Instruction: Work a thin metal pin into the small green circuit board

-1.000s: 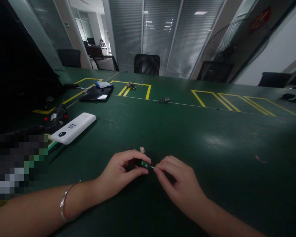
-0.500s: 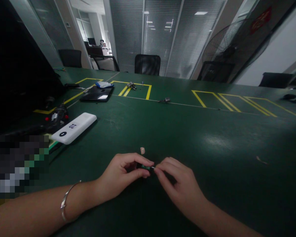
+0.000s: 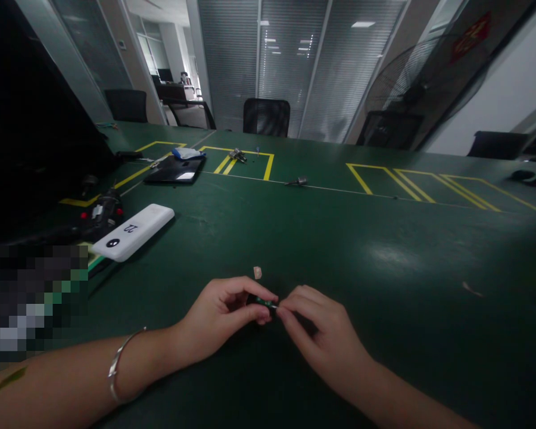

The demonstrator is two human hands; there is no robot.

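Note:
My left hand [image 3: 223,313] is closed around a small dark green piece [image 3: 263,302], gripped between thumb and fingers just above the table. Its kind is too small to tell. A thin, light metallic bit [image 3: 274,306] sticks out at its right end. At that bit, the thumb and index fingertips of my right hand [image 3: 324,328] are pinched together, and they hide most of what they hold. A little beyond the left fingers, a small pale pinkish scrap [image 3: 257,273] lies on the green tabletop [image 3: 295,238].
On the left lie a white power bank [image 3: 136,231] marked 22, a dark tool with red parts [image 3: 102,211] and a black tablet-like slab [image 3: 174,171]. Farther back are small metal parts [image 3: 237,155], another metal piece [image 3: 300,181] and yellow tape outlines. Chairs stand beyond the table.
Both hands keep almost the same pose. The right fingertips have shifted very slightly left, toward the green piece.

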